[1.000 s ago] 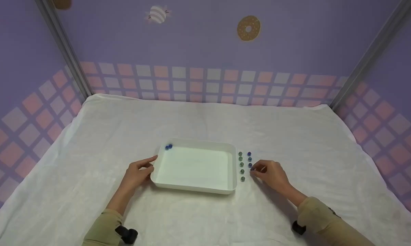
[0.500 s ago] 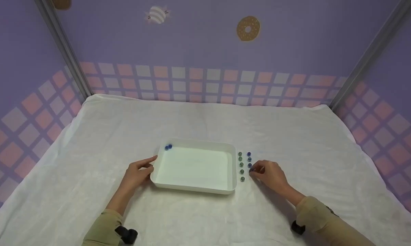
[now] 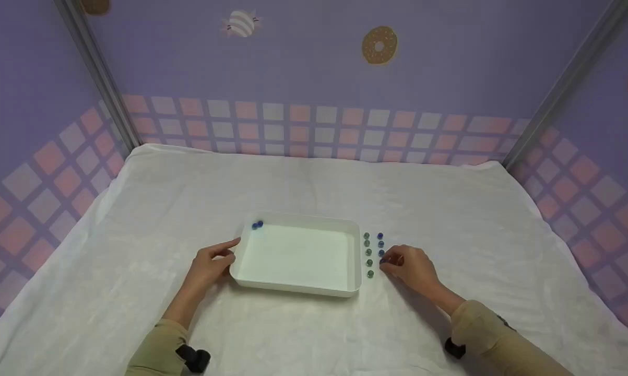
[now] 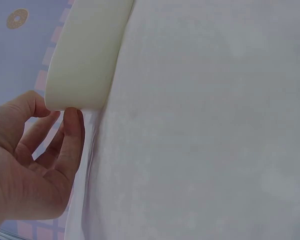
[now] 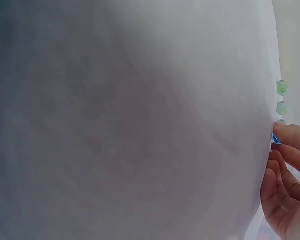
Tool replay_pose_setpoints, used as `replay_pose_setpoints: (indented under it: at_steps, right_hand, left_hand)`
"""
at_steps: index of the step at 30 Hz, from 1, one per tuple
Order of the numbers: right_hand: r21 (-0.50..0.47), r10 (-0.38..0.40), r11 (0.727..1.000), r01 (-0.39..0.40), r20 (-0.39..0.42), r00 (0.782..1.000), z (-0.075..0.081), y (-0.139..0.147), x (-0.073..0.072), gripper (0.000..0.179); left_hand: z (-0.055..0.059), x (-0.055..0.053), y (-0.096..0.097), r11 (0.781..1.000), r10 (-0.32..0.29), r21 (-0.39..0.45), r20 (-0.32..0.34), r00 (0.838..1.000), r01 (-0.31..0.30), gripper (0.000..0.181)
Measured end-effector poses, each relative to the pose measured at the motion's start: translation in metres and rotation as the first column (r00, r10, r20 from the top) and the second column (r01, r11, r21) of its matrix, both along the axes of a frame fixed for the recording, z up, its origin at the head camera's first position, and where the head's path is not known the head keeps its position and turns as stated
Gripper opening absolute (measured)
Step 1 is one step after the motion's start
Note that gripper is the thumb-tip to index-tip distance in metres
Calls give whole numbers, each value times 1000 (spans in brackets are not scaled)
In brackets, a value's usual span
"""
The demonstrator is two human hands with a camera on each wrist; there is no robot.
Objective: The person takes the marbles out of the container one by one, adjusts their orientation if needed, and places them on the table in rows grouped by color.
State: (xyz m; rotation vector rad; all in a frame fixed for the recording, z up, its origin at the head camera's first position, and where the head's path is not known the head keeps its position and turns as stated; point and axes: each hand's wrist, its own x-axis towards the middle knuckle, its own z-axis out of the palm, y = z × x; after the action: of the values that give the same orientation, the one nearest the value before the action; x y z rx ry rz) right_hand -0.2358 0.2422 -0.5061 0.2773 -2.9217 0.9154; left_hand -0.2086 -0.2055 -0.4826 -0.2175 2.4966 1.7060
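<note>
A white rectangular tray (image 3: pixel 295 253) lies in front of me, with two blue marbles (image 3: pixel 257 225) in its far left corner. My left hand (image 3: pixel 208 267) rests its fingertips against the tray's left outer wall; in the left wrist view the fingertips (image 4: pixel 71 117) touch the tray's end. To the right of the tray, my right hand (image 3: pixel 414 267) pinches a blue marble (image 5: pixel 276 139) between thumb and forefinger, at table level. This marble is at the near end of a column of blue marbles (image 3: pixel 380 244). A column of green marbles (image 3: pixel 368 252) stands between it and the tray.
A white cloth (image 3: pixel 303 183) covers the table. Purple walls (image 3: pixel 314 62) with pink and white squares stand behind and at both sides, joined by grey corner posts (image 3: pixel 559 89).
The right hand has shifted very slightly toward the tray and nearer me, with the blue marble at its fingertips. Left hand, tray and the other marbles stay in place.
</note>
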Motion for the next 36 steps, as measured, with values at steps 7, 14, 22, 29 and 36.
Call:
replay_pose_setpoints:
  at_steps: [7,14,22,29,36]
  right_hand:
    - [10,-1,1000,1,5,1000,-1,1,0,13]
    - [11,-11,1000,10,19,1000,-1,1,0,15]
    - [6,-13,1000,13,28,1000,0,2,1,15]
    - [33,-6,999,4,58,998,9,4,7,26]
    - [70,-14,998,8,90,996,13,8,13,38]
  left_hand:
    - [-2,0,-1,1000,0,-3,-14,1000,0,44]
    - [-3,-1,-1,1000,2,-5,-6,1000,-2,44]
    - [-3,-2,0,1000,9,-23,-10,1000,-9,45]
    - [-1,0,1,1000,11,-9,3,1000,-11,45]
    - [0,-1,2,1000,17,-5,10,1000,-17,46]
